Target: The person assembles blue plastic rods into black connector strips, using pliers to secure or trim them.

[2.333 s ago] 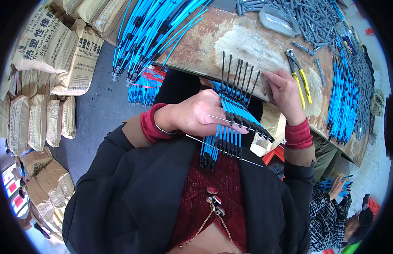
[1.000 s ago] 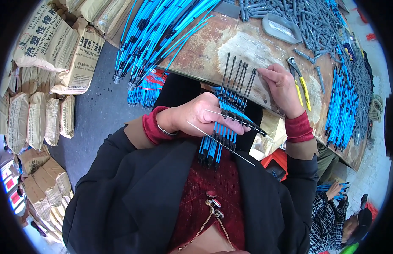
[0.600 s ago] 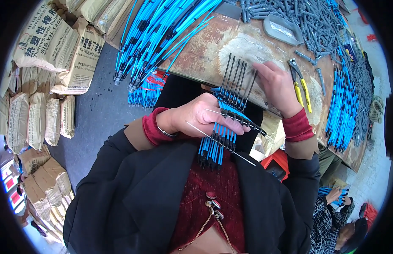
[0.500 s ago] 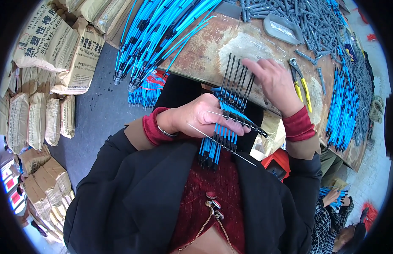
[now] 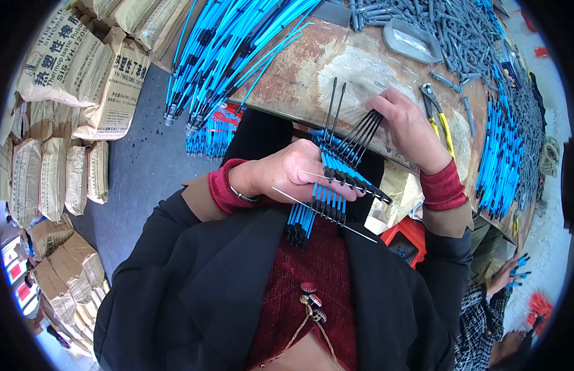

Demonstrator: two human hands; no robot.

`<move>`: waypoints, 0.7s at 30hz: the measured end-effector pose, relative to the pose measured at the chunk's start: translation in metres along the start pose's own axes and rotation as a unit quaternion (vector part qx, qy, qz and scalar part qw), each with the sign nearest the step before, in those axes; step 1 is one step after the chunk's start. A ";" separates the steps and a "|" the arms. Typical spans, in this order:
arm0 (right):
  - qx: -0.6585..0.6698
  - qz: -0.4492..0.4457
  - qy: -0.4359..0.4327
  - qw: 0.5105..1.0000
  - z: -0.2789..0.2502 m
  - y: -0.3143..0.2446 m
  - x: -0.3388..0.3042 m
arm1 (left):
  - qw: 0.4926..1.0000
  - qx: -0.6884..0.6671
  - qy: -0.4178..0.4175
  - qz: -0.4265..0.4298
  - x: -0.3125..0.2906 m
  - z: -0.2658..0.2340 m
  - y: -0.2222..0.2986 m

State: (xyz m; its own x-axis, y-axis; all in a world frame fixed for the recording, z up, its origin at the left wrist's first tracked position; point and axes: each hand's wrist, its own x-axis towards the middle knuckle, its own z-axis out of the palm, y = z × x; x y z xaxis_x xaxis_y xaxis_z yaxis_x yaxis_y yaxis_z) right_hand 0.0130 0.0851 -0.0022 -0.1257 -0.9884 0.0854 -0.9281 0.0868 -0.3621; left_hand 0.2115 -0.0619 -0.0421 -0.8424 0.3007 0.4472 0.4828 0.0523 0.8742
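My left hand (image 5: 293,172) is closed round a flat bundle of blue rods (image 5: 333,162) with black joints, held in front of my chest above my lap. Two thin metal wires (image 5: 361,234) run crosswise through the black joints, their ends sticking out. From the bundle's far end black rods (image 5: 361,137) stick up. With fingertips and thumb, my right hand (image 5: 405,123) pinches the tips of several of these, drawn together and leaning right. Two other black rods (image 5: 334,105) stand apart, untouched by it.
The worn wooden table (image 5: 293,74) carries yellow-handled pliers (image 5: 444,127), a grey tray (image 5: 412,42) and heaped grey plastic parts (image 5: 463,37). Blue rod bundles lie at left (image 5: 231,55) and right (image 5: 502,154). Paper sacks (image 5: 58,68) are stacked at left. A co-worker's hand (image 5: 504,275) holds blue pieces at lower right.
My right hand, loosely beside the upright black rods before, now grips several tips and has bent them right. The left hand keeps its hold. The co-worker's hand has moved right.
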 end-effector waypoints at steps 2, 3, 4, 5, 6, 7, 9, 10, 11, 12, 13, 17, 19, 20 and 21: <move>-0.003 -0.010 0.004 1.000 0.001 0.002 0.002 | 1.000 -0.008 0.005 0.006 0.003 -0.001 0.002; -0.002 -0.010 0.005 1.000 0.001 0.002 0.002 | 1.000 -0.016 0.011 0.012 0.005 -0.002 0.004; -0.005 -0.009 0.003 1.000 0.001 0.002 0.003 | 0.999 -0.024 0.017 0.018 0.006 -0.002 0.004; -0.007 -0.009 0.001 1.000 0.001 0.002 0.004 | 0.999 -0.024 0.016 0.018 0.007 -0.002 0.004; -0.009 -0.009 -0.001 1.000 0.001 0.002 0.005 | 0.999 -0.022 0.019 0.025 0.007 -0.002 0.003; -0.009 -0.010 -0.001 1.000 0.001 0.002 0.005 | 0.999 -0.019 0.021 0.031 0.007 -0.002 0.002; -0.009 -0.013 0.002 1.000 0.001 0.002 0.006 | 0.999 -0.017 0.024 0.038 0.006 -0.002 0.002; -0.009 -0.015 0.003 1.000 0.001 0.002 0.007 | 0.999 -0.028 0.017 0.025 0.006 -0.003 0.002; -0.009 -0.015 0.003 1.000 0.001 0.003 0.007 | 0.999 -0.039 0.010 0.012 0.005 -0.003 0.002; -0.015 -0.015 -0.002 1.000 0.002 0.003 0.007 | 0.999 -0.050 0.003 -0.001 0.005 -0.004 0.002; -0.020 -0.014 -0.007 1.000 0.002 0.003 0.008 | 0.999 -0.050 0.003 -0.001 0.005 -0.004 0.002; -0.091 -0.019 -0.004 0.996 0.004 -0.009 0.013 | 0.999 -0.047 0.014 0.023 0.007 -0.005 0.002; -0.122 -0.021 0.000 0.992 0.006 -0.014 0.015 | 0.999 -0.039 0.019 0.026 0.006 -0.006 0.002; -0.133 -0.016 -0.008 0.991 0.008 -0.015 0.015 | 0.999 -0.035 0.021 0.028 0.006 -0.006 0.002; -0.144 -0.011 -0.016 0.989 0.010 -0.015 0.015 | 0.999 -0.035 0.021 0.027 0.006 -0.005 0.002</move>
State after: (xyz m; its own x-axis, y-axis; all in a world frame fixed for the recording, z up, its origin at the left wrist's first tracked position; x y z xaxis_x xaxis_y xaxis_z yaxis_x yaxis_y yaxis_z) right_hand 0.0286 0.0677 -0.0046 -0.0977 -0.9934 0.0599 -0.9924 0.0928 -0.0805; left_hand 0.2062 -0.0651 -0.0362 -0.8254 0.2614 0.5004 0.5113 -0.0297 0.8589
